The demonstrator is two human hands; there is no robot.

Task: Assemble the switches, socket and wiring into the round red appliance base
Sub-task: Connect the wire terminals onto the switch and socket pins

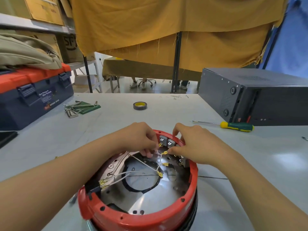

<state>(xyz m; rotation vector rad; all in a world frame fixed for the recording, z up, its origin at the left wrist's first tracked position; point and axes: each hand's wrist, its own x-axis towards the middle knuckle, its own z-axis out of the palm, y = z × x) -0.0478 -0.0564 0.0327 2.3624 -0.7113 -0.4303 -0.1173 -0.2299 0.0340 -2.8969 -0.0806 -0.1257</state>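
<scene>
Where the desk (pixel 50 140) edge runs nearest the camera, the round red appliance base (pixel 138 214) stands open side up, its metal floor exposed. At its left wall a black socket block (pixel 94 187) carries brass terminals, from which white wires (pixel 126 175) run across the interior toward the far rim. Two loose brass connectors (pixel 162 169) lie on wire ends near the centre. At the far rim two grey switches (pixel 167 141) sit side by side in the wall. The left hand (pixel 138 139) reaches over the rim, its fingers curled and pinching a white wire with a brass connector just beside the left switch. The right hand (pixel 195 147) rests on the rim at the right switch, thumb and forefinger pinching another brass connector (pixel 165 153). Beyond the base, a green-and-yellow screwdriver (pixel 233 126) lies to the right, a roll of tape (pixel 140 105) lies in the middle, and hex keys (pixel 80 107) lie to the left. Farther back stand a red-and-blue toolbox (pixel 33 97) at left and a dark grey case (pixel 250 94) at right.
</scene>
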